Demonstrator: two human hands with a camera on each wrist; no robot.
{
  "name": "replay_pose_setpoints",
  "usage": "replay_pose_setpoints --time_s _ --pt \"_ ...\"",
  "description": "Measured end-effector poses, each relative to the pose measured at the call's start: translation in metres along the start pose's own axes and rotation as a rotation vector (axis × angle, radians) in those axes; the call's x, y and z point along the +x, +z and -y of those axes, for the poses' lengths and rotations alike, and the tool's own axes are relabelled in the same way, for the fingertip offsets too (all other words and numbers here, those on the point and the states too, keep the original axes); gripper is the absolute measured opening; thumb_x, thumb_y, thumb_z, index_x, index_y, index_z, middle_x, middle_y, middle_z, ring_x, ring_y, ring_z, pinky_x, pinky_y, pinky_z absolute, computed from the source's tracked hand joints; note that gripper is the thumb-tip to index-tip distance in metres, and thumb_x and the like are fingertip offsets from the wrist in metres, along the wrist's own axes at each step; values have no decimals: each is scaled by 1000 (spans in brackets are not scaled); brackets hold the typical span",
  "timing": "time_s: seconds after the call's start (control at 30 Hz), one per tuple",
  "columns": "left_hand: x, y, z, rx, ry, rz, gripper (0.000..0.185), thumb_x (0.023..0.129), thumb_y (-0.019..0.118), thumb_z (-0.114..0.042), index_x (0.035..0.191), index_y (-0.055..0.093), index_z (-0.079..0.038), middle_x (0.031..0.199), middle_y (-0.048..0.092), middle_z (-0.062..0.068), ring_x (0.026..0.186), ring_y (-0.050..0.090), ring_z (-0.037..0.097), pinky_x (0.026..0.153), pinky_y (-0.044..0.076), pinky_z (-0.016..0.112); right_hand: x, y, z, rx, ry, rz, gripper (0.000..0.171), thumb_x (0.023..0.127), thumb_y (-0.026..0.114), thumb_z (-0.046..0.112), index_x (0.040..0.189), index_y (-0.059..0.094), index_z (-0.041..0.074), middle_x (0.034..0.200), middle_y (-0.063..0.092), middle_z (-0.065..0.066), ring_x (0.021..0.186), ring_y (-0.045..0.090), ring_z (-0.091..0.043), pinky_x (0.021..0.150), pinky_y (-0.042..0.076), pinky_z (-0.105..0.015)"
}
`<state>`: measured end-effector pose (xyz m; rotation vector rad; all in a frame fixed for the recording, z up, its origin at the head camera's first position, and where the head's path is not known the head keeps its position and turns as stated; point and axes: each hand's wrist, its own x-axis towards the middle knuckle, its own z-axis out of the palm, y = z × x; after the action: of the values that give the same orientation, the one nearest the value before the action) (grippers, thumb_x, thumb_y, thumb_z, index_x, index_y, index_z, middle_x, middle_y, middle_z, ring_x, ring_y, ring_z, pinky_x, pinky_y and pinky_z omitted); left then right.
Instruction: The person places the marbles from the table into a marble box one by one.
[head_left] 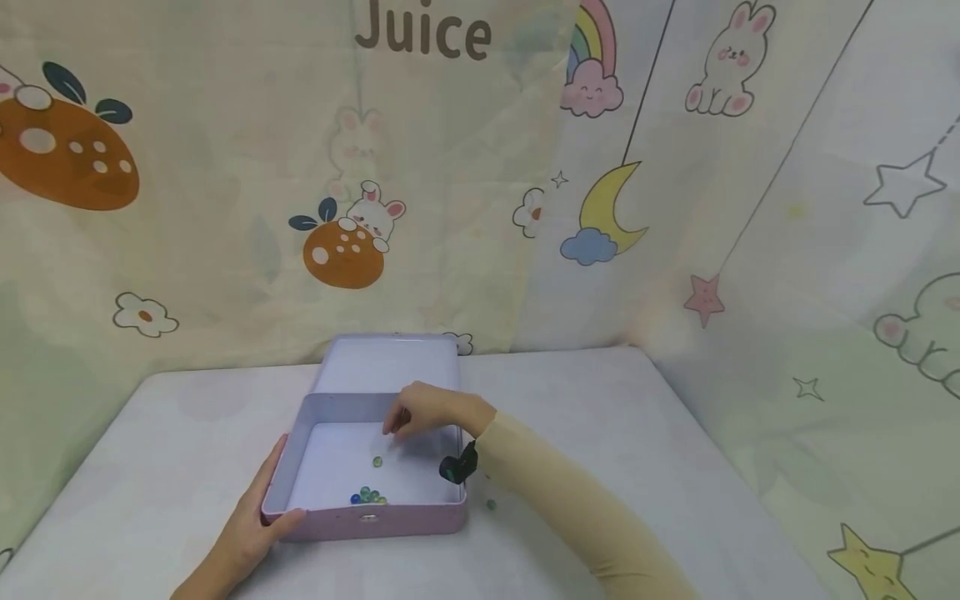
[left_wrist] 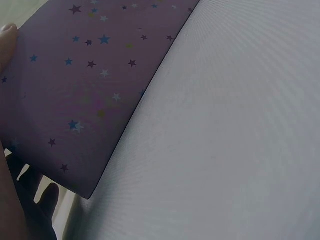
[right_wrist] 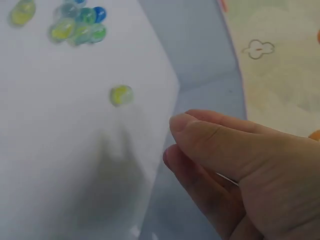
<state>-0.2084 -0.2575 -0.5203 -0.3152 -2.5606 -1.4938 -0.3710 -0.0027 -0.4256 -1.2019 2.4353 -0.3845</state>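
A purple tin box (head_left: pixel 378 523) with small printed stars stands on the table, its hinged lid (head_left: pixel 386 362) tipped back. My left hand (head_left: pixel 251 521) grips the box at its front left corner, thumb on the front edge and fingers along the side. Over the inside of the box hovers my right hand (head_left: pixel 429 408), thumb and fingers loosely bent, with nothing visible between them. A yellow-green glass marble (right_wrist: pixel 121 95) lies alone on the white box floor below the fingers. Several blue, green and yellow marbles (right_wrist: pixel 82 22) cluster near the front wall.
Outside the box, a green marble (head_left: pixel 491 505) lies on the white tabletop (head_left: pixel 570 433), close to the right sleeve. A small black device (head_left: pixel 459 464) is worn at the right wrist. Behind the table hangs a printed cloth (head_left: pixel 450 167).
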Motion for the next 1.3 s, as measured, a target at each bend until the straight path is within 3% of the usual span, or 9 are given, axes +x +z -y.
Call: replay_pose_setpoints --time_s 0.13,0.37,0.6,0.77,0.93,1.03,1.13,1.23,1.3 --pt "0 -1 -1 -9 -25 9 89 87 58 -22 153 0 -33 162 1 4 145 3 2 110 10 59 -11 -11 3 42 -35 -40 21 86 70 18 106 73 13 94 71 10 83 60 3 76 48 -12" --pt "-1 -3 2 3 -6 -8 89 87 59 -21 152 1 -35 161 3 0 141 6 -7 111 8 18 -44 -25 5 124 -81 -159 21 87 69 20 107 73 18 102 70 6 90 61 4 81 49 -13" --pt "1 -3 3 -7 33 -25 89 86 59 -18 153 2 -33 161 5 -3 131 7 -22 102 9 4 -89 -28 -7 206 -30 -280 19 86 69 17 105 73 19 98 68 10 92 63 0 79 51 -15" --pt "1 -2 2 -14 14 -17 88 87 59 -21 153 2 -32 161 3 -3 131 6 -22 111 8 17 -116 -13 -28 293 -4 -351 17 87 68 15 103 73 15 98 68 5 92 64 -6 80 53 -20" --pt "0 -1 1 -23 12 -8 88 87 59 -20 154 2 -30 161 3 -2 134 5 -18 110 9 15 -132 12 -47 303 41 -344 14 87 68 15 99 73 11 96 68 4 90 64 -8 79 53 -20" --pt "0 -1 2 -37 -8 1 88 87 58 -21 153 1 -34 162 2 0 142 3 -5 117 11 39 -135 26 -55 292 82 -297 13 86 69 17 97 73 12 93 67 9 89 64 -4 79 53 -19" --pt "0 0 1 -44 -22 10 89 87 58 -22 152 0 -36 162 0 3 146 1 8 108 10 67 -137 38 -61 273 115 -267 12 85 70 17 96 74 14 91 66 12 86 62 0 77 52 -17" --pt "1 0 1 -39 -15 11 89 86 58 -22 152 0 -35 162 0 6 147 1 9 105 10 71 -138 46 -65 247 125 -260 12 84 71 15 95 75 15 89 66 11 83 61 1 76 52 -17" --pt "1 0 0 -35 -6 10 89 86 58 -21 153 0 -35 162 1 6 146 2 5 109 9 65 -139 50 -66 226 124 -260 11 84 71 13 95 75 15 89 67 10 82 61 1 75 52 -17"
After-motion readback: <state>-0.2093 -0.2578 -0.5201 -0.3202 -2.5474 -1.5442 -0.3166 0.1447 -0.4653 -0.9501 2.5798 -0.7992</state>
